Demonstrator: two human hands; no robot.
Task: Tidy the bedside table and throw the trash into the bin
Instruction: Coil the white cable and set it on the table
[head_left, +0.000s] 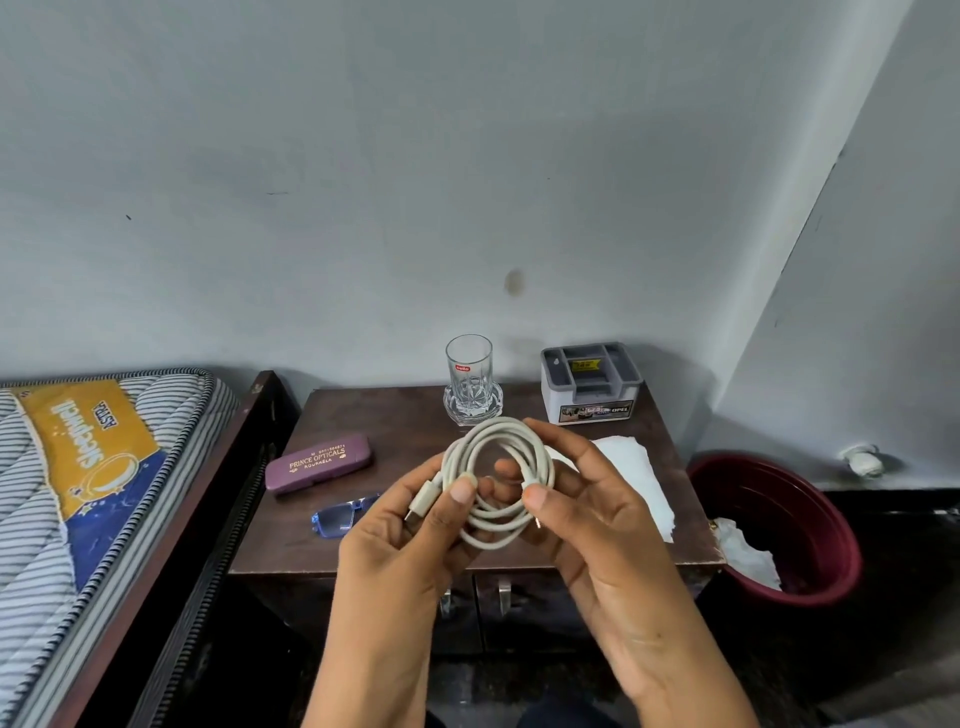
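A white cable (498, 452) wound into a coil is held above the dark wooden bedside table (395, 540). My left hand (410, 540) pinches the coil's left side near a plug end, and my right hand (587, 509) pinches its right side. On the table lie a purple glasses case (318, 461), blue-framed glasses (337, 517) partly hidden by my left hand, a clear glass (470, 382) on a glass coaster, a grey organiser box (589, 382) and a white tissue (636, 478). A maroon bin (800, 525) stands to the table's right.
A bed with a striped mattress (78, 467) runs along the left, its dark frame beside the table. The bin holds crumpled white paper (748, 553). The table has drawer handles (501, 590) at its front. Grey walls meet in a corner behind the bin.
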